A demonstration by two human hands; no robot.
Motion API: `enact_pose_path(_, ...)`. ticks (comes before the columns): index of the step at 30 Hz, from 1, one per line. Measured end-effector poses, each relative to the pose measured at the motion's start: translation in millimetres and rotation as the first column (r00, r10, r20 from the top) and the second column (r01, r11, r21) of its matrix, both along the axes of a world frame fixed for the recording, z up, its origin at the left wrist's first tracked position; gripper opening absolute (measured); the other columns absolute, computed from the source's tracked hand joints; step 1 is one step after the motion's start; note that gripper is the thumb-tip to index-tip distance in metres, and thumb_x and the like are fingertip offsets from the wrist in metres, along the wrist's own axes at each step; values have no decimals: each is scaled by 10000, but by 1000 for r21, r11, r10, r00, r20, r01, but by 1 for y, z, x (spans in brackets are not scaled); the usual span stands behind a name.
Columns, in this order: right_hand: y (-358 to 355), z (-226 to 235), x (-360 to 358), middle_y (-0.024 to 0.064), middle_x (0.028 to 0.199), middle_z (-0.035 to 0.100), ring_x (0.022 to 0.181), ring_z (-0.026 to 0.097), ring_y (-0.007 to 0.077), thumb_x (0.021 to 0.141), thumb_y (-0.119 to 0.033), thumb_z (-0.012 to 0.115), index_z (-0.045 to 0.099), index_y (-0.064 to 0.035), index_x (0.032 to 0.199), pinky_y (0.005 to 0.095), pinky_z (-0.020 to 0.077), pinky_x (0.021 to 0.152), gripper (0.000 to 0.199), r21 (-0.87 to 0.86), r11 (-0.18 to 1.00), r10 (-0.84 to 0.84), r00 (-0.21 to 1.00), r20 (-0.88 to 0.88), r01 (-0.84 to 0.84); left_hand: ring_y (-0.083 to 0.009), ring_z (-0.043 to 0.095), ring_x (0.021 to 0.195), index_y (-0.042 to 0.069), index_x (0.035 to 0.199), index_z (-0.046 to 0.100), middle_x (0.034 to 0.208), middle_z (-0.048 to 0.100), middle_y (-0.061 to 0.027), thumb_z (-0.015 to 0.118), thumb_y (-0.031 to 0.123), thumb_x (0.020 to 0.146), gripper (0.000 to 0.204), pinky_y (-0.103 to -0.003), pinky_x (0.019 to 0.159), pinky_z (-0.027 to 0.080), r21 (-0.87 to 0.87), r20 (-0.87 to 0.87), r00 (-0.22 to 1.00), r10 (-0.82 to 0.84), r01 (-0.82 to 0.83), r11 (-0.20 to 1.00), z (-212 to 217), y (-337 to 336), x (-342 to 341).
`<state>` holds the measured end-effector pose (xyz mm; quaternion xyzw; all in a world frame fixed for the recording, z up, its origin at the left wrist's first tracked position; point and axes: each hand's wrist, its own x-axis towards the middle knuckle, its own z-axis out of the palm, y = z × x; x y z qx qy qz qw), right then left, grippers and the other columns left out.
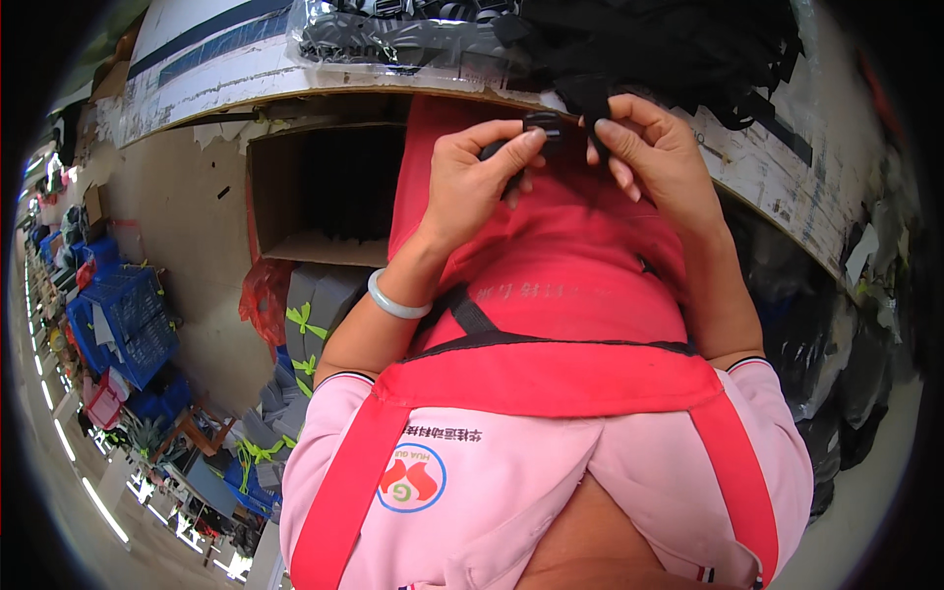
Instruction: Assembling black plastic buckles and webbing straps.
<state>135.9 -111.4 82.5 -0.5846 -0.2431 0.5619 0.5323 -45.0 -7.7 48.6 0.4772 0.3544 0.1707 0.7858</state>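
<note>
Over my red-aproned lap, close to the table's edge, my left hand (470, 182) is closed on a small black plastic buckle (544, 123) between thumb and fingers. My right hand (657, 155) pinches a black strap (587, 103) that hangs down from the dark fabric on the table. The two hands are a short way apart at the same height. Whether the strap passes into the buckle I cannot make out.
A clear plastic bag (393, 44) of black buckles and a heap of black fabric (678, 49) lie on the worn table (216, 88). An open cardboard box (324, 251) stands under it at left. Blue crates (123, 320) and grey bundles with green ties sit further left.
</note>
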Motion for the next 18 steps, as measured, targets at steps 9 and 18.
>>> enact_pose_path(9,-4,-14,-24,30,678,601,428,468,26,957,-221,583,594,-31,956,168,366,384,190,-83,996,-13,968,-250,-8,-55,548,540,-24,991,687,685,630,-11,674,78,879,152,-189,459,400,284,-2,997,77,-73,956,-4,-13,1)
enact_pose_path(18,-4,-27,-35,74,735,626,490,523,56,954,-262,595,555,-13,1008,182,419,427,257,60,987,-128,958,-257,147,-258,595,629,0,943,662,737,591,-119,693,-14,786,161,-302,542,465,877,51,999,15,-51,478,-18,-7,3)
